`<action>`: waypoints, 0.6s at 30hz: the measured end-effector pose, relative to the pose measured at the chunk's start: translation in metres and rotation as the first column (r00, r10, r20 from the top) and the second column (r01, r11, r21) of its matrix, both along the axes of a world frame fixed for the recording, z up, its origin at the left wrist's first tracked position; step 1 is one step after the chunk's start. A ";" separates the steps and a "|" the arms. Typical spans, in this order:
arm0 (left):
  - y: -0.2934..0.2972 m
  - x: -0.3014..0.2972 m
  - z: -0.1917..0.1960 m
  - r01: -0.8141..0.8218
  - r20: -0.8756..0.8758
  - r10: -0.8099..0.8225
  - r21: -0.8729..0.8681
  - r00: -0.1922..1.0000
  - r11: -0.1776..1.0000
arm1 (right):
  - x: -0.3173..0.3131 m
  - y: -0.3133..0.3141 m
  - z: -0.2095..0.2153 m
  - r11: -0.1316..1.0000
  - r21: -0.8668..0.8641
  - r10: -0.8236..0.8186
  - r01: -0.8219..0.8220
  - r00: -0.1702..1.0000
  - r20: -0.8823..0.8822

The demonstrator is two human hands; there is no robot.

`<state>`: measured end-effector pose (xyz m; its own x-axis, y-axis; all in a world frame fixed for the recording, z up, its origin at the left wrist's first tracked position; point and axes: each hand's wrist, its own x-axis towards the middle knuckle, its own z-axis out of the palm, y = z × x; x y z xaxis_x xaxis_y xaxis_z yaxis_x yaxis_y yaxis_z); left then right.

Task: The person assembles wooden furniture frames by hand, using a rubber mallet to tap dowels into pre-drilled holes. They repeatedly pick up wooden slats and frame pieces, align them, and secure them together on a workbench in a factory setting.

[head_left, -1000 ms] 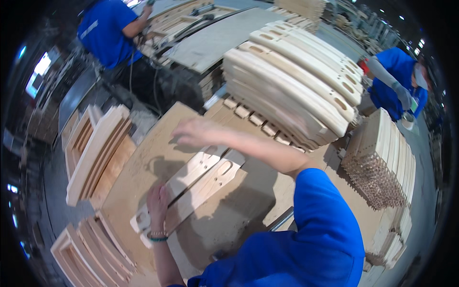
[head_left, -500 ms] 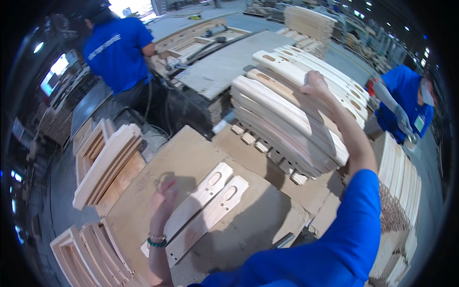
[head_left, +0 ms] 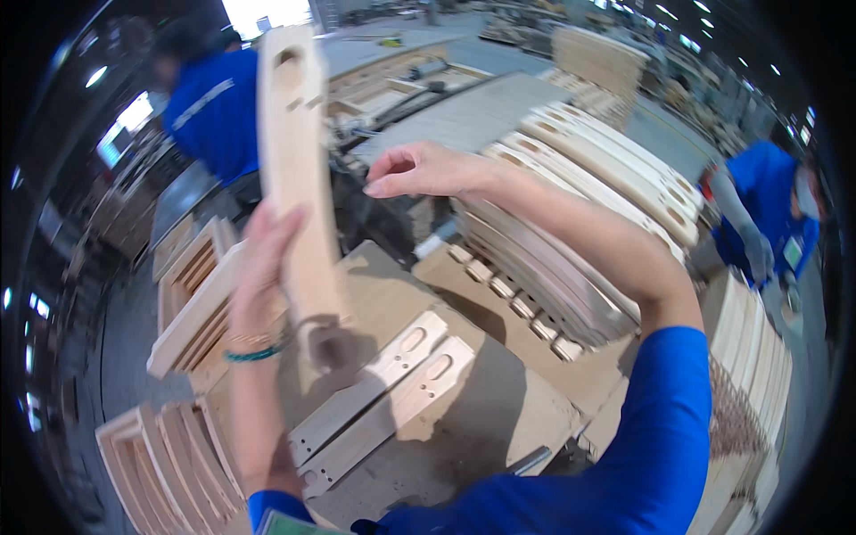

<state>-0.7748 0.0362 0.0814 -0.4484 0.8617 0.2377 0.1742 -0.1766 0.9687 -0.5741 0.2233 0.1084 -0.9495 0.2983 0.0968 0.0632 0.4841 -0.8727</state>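
Note:
My left hand [head_left: 267, 259] grips a long pale wooden board [head_left: 301, 169] near its middle. The board stands nearly upright, with an oval slot and small holes at its top end; its lower end is blurred. To the right of it, my right hand [head_left: 415, 171] hangs in the air with fingers curled and thumb apart, holding nothing. Below, two similar slotted boards [head_left: 392, 406] lie side by side on the brown worktable [head_left: 486, 401]. Under my right forearm is a tall stack of the same boards [head_left: 553, 250].
Wooden frames [head_left: 192, 303] stand at the left, with curved wooden pieces [head_left: 174, 464] nearer me. More boards are piled at the right [head_left: 744, 357]. One co-worker [head_left: 214, 116] is behind the held board; another [head_left: 767, 209] works at the far right. A metal rod [head_left: 529, 460] lies by the table's near edge.
A board has come off the stack and is now upright in my left hand. My right hand has moved left, away from the stack, and is free.

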 end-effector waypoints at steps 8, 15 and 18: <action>-0.073 -0.110 -0.121 -0.298 -0.530 0.069 -0.361 0.845 0.884 | 0.241 0.179 -0.092 0.105 0.881 -0.987 0.462 0.157 0.036; -0.104 -0.086 -0.228 -0.221 -0.534 -0.122 -0.533 0.837 0.817 | 0.284 0.206 -0.116 0.125 0.900 -0.963 0.417 0.271 0.008; -0.091 -0.066 -0.237 -0.078 -0.364 -0.341 -0.775 0.867 0.627 | 0.305 0.214 -0.097 0.188 0.919 -0.975 0.346 0.177 0.133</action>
<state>-0.8408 -0.0552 -0.1556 -0.3390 0.8600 -0.3815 0.6420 0.5079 0.5743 -0.2687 0.4375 0.0113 -0.1543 0.9708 0.1837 0.9828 0.1317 0.1294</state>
